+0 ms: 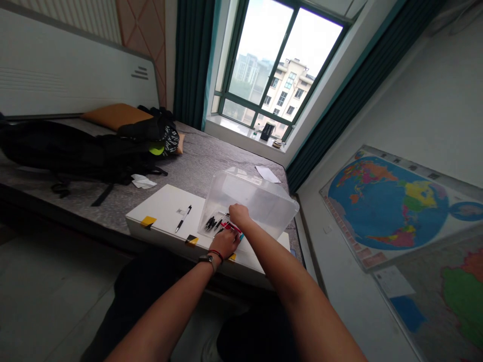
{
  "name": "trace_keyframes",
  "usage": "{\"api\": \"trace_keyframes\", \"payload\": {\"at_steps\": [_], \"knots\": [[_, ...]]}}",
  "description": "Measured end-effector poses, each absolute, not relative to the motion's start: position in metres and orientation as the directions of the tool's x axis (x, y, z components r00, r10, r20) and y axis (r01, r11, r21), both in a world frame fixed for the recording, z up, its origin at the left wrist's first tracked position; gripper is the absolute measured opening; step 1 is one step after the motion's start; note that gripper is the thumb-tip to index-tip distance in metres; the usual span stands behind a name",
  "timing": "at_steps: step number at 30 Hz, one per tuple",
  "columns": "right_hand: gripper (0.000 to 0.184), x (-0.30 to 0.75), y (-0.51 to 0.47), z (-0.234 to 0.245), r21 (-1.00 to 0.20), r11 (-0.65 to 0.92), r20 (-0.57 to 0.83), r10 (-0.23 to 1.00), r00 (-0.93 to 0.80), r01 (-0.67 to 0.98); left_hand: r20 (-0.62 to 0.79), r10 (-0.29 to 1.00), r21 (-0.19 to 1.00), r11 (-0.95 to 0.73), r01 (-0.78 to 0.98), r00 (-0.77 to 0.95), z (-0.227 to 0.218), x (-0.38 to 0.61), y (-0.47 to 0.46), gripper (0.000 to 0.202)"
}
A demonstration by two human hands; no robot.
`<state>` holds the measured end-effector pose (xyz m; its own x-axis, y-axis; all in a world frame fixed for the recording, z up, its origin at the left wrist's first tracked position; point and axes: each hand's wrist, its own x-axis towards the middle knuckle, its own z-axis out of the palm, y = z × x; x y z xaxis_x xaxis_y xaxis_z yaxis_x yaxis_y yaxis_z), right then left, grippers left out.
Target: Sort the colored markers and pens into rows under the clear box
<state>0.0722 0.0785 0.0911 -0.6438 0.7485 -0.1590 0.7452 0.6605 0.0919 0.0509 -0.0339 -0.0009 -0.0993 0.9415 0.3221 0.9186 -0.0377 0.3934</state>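
A clear plastic bin stands tilted on a white box, its open side toward me. Inside it lie several black pens and something red, partly covered by my hands. My left hand, with a watch and a red band at the wrist, reaches into the bin by the red thing; its fingers are bent, and what they grip is hidden. Just beyond it my right hand is closed like a fist inside the bin, its contents out of sight. A single pen lies on the white box, left of the bin.
The box rests on a grey bed surface. Yellow-and-black tape marks its front edge. A black backpack, a crumpled tissue and a white paper lie around. A wall with a world map stands at the right.
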Motion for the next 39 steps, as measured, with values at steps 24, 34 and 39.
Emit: {"api": "trace_keyframes", "payload": {"at_steps": [24, 34, 39], "knots": [[0.015, 0.190, 0.022, 0.015, -0.784, 0.337, 0.173, 0.925, -0.339, 0.521, 0.359, 0.914, 0.441, 0.013, 0.897, -0.189, 0.002, 0.054, -0.037, 0.034], [0.021, 0.200, 0.014, -0.007, -0.918, 0.288, 0.199, 0.929, -0.313, 0.273, 0.359, 0.919, 0.379, 0.018, 0.925, -0.165, -0.001, 0.055, -0.035, 0.034], [0.030, 0.199, 0.007, -0.014, -0.995, 0.102, 0.094, 0.970, -0.222, 0.022, 0.405, 0.901, 0.403, -0.024, 0.915, -0.155, -0.002, 0.055, -0.034, 0.032]]}}
